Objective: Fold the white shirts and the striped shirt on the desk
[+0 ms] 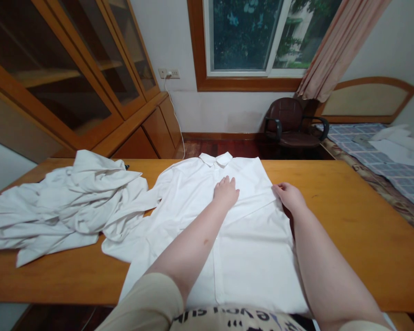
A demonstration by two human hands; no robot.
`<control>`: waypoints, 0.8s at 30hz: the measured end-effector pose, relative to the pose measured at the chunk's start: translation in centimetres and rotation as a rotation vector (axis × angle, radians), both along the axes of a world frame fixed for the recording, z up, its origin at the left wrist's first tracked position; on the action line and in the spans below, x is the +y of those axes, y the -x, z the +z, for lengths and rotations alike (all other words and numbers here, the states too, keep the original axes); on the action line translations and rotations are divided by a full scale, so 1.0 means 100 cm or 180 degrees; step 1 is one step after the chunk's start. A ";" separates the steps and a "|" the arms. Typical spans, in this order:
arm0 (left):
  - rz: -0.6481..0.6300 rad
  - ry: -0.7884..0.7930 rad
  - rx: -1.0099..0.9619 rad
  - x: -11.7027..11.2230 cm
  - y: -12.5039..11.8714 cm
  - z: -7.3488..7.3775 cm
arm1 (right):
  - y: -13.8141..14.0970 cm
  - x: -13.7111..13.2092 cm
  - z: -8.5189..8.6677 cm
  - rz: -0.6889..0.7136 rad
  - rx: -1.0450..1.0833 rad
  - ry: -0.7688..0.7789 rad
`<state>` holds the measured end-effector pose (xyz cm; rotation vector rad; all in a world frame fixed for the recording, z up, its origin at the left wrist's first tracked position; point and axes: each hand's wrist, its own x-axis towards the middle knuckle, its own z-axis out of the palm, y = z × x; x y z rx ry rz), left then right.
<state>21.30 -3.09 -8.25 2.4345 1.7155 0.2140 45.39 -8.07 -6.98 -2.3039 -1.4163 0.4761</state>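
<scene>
A white button-up shirt lies spread on the wooden table, front side up, its collar at the far edge. My left hand rests on the shirt's chest just below the collar, fingers extended over the cloth. At the shirt's right edge my right hand pinches the fabric between thumb and fingers. The sleeve on that side appears folded across the front, with a slanting crease running toward my left hand. The other sleeve reaches out to the left, beside a heap of crumpled white cloth.
The wooden table stretches to both sides. Beyond it stand a brown armchair and a window. A glass-door cabinet is at the left, with a white cord hanging near it. At the right is a bed with white items on it.
</scene>
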 end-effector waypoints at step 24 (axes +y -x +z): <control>0.0696 0.0442 -0.0125 -0.005 0.039 0.014 | 0.008 0.002 0.001 -0.0072 -0.0327 0.0238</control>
